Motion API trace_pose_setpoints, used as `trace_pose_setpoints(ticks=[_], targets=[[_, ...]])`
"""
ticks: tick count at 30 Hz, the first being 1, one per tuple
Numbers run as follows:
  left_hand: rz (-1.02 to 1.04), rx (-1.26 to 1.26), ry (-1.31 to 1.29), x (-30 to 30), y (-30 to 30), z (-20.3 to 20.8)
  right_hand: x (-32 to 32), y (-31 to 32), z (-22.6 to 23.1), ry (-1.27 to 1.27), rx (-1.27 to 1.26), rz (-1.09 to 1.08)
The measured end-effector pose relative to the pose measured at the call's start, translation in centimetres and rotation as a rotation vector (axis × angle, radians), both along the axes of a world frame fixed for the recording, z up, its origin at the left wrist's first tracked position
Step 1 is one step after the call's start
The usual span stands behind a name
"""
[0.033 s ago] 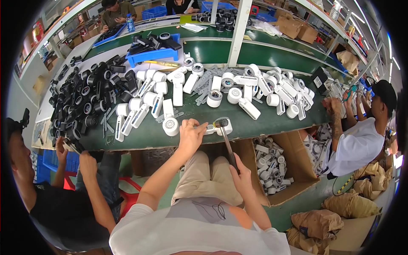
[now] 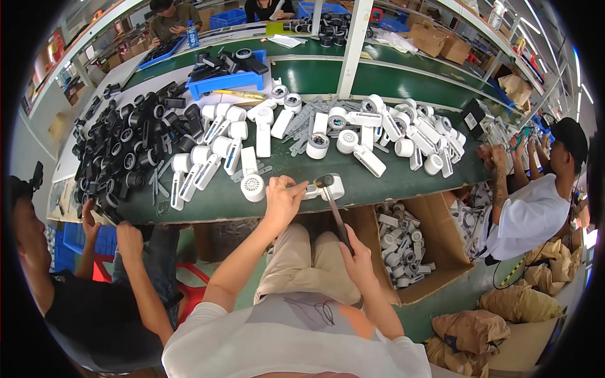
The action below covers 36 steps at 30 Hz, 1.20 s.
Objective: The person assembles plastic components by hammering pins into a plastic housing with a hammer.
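At the bench's front edge a white handheld fan (image 2: 336, 188) lies with its round head to the right and its handle toward my left hand. My left hand (image 2: 283, 200) is closed, fingers pinched on the handle end, which they partly cover. With my right hand (image 2: 358, 257) I grip a hammer (image 2: 336, 214) by its dark handle. The hammer's head is over the fan, where its handle meets its round part; whether they touch I cannot tell. Just left of my left hand rests another white fan (image 2: 253, 187) with a round grille.
White fans (image 2: 403, 129) and loose grey strips (image 2: 307, 120) cover the bench behind my hands. Black fans (image 2: 129, 135) are heaped at left, near a blue bin (image 2: 228, 84). A cardboard box (image 2: 441, 236) of white parts stands below right. Co-workers sit on both sides.
The hammer's head has shifted very slightly to the left. My left hand and the fan it holds stay in place.
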<state>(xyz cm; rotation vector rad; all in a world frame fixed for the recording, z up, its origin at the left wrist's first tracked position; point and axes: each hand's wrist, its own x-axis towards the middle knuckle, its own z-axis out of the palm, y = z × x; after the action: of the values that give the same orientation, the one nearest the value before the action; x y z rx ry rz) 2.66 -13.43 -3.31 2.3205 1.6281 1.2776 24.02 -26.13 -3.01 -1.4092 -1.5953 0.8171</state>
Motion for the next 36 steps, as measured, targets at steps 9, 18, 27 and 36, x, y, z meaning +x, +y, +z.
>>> trace_pose_setpoints(ticks=[9, 18, 27, 36], targets=[[0.026, -0.227, -0.214, -0.1, 1.1, -0.4, 0.9, 1.8, 2.8, -0.161, 0.182, 0.027], [-0.033, -0.199, -0.28, 0.7, 0.6, -0.7, 1.3, 2.5, 4.0, -0.412, -0.007, 0.045], [-0.135, -0.253, -0.274, -1.8, -0.7, -0.9, 0.3, 0.5, 3.0, -0.256, 0.2, 0.064], [-0.096, -0.141, -0.144, -1.9, -0.7, -1.1, -0.2, 0.2, 2.0, -0.384, 0.141, 0.09]])
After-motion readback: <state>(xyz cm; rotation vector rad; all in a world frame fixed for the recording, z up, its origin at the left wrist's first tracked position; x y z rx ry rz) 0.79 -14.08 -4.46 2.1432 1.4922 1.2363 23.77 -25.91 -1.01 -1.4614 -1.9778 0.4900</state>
